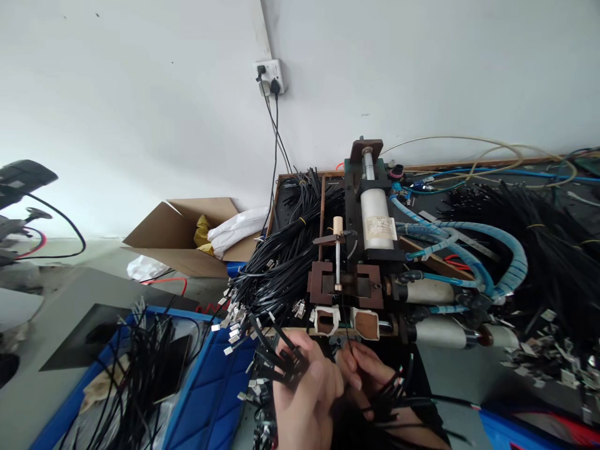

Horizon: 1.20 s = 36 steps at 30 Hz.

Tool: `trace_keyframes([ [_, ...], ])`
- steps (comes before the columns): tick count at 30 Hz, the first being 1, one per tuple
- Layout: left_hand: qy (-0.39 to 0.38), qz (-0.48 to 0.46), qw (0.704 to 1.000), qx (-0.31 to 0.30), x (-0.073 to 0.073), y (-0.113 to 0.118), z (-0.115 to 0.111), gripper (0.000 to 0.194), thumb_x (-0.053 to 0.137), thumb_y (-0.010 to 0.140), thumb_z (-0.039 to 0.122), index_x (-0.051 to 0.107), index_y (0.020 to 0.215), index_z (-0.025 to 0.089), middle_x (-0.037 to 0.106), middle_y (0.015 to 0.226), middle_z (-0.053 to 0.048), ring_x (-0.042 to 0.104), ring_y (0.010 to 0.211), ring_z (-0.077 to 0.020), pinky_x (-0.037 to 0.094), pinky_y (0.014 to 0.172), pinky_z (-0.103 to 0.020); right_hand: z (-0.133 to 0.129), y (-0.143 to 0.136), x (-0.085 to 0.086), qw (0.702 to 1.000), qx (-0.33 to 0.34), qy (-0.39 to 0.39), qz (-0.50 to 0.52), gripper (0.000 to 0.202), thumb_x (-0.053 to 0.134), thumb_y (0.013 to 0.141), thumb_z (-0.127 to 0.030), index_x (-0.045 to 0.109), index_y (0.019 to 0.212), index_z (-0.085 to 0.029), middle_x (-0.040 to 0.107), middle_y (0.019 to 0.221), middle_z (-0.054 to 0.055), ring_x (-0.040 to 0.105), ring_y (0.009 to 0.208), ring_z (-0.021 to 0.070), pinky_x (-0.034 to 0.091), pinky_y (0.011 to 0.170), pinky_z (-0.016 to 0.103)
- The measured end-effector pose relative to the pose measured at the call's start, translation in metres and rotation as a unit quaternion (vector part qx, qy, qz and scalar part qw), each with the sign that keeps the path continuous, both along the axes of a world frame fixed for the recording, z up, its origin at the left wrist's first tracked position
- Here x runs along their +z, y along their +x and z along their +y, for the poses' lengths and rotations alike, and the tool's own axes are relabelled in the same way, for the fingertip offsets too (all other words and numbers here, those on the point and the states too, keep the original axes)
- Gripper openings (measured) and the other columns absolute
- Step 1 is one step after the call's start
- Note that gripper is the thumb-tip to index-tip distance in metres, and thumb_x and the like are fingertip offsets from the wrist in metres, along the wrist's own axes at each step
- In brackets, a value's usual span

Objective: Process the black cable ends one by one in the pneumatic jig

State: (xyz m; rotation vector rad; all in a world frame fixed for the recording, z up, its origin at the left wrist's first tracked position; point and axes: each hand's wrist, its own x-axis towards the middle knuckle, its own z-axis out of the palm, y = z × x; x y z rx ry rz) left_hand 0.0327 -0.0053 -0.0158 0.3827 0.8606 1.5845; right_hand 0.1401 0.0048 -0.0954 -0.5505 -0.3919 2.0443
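My left hand [309, 390] is closed around a bunch of black cables [281, 362], whose ends stick out to the upper left. Close beside it, my right hand [368, 369] pinches one thin black cable [347, 325], which runs up between the machine's two pale-edged brown pads [365, 324]. Loose black cable ends [398, 390] with bared tips lie across my right wrist. Just beyond my hands stands the pneumatic machine [377, 219], with brown clamp blocks [322, 282] and an upright rod between them. My right fingertips are partly hidden.
A heap of black cables with metal connectors [276, 269] lies left of the machine, another cable pile [539, 250] right. Blue-wrapped air hoses [510, 250] loop rightward. A blue crate [201, 387] of cables stands lower left, an open cardboard box [182, 256] behind it.
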Motion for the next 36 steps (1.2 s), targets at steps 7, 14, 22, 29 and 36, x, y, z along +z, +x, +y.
trace_keyframes([
  [7,-0.011,0.002,1.0,-0.005,0.002,0.0,0.0,0.021,0.091,0.08,0.031,0.074,0.092,0.03,0.04,0.057,0.009,0.023,0.043,-0.0058,0.036,0.049,-0.027,0.004,-0.002,-0.007,1.0,0.015,0.008,0.017,0.048,0.08,0.089,-0.059,0.057,0.072,-0.021,0.051,0.058,-0.009,0.033,0.027,0.0017,0.025,0.038,0.02],
  [14,0.011,-0.006,1.0,-0.01,-0.005,-0.004,-0.002,0.028,0.09,0.078,0.047,0.073,0.09,0.028,0.05,0.069,0.002,0.033,0.044,-0.0078,0.037,0.048,-0.029,0.003,-0.006,-0.012,1.0,0.001,0.005,0.014,0.047,0.084,0.086,-0.059,0.06,0.073,-0.021,0.051,0.059,-0.009,0.03,0.026,0.0008,0.018,0.034,0.021],
  [22,0.05,0.022,0.999,-0.004,-0.026,-0.008,-0.005,0.017,0.083,0.087,0.032,0.071,0.079,0.022,0.057,0.074,0.001,0.05,0.053,-0.0129,0.047,0.055,-0.03,-0.008,-0.008,0.011,0.995,-0.064,-0.035,-0.068,0.035,0.087,0.084,-0.051,0.075,0.072,-0.021,0.056,0.066,-0.001,0.047,0.058,0.0144,0.04,0.054,0.026],
  [29,0.007,0.086,0.995,0.046,-0.034,-0.005,-0.018,0.023,0.09,0.084,0.035,0.076,0.077,0.017,0.067,0.063,0.0,0.06,0.056,-0.0134,0.051,0.056,-0.025,-0.033,-0.005,0.015,0.991,-0.079,0.052,-0.096,0.044,0.073,0.095,-0.052,0.075,0.06,-0.027,0.057,0.065,0.004,0.052,0.076,0.0248,0.049,0.081,0.039],
  [36,-0.035,0.072,0.991,0.105,-0.028,-0.004,-0.026,0.036,0.103,0.065,0.037,0.076,0.077,0.018,0.073,0.064,0.0,0.062,0.052,-0.0102,0.052,0.053,-0.019,-0.042,0.005,-0.001,0.972,0.008,0.188,-0.138,0.047,0.066,0.1,-0.054,0.071,0.063,-0.025,0.046,0.042,-0.004,0.036,0.041,0.0141,0.034,0.053,0.031],
])
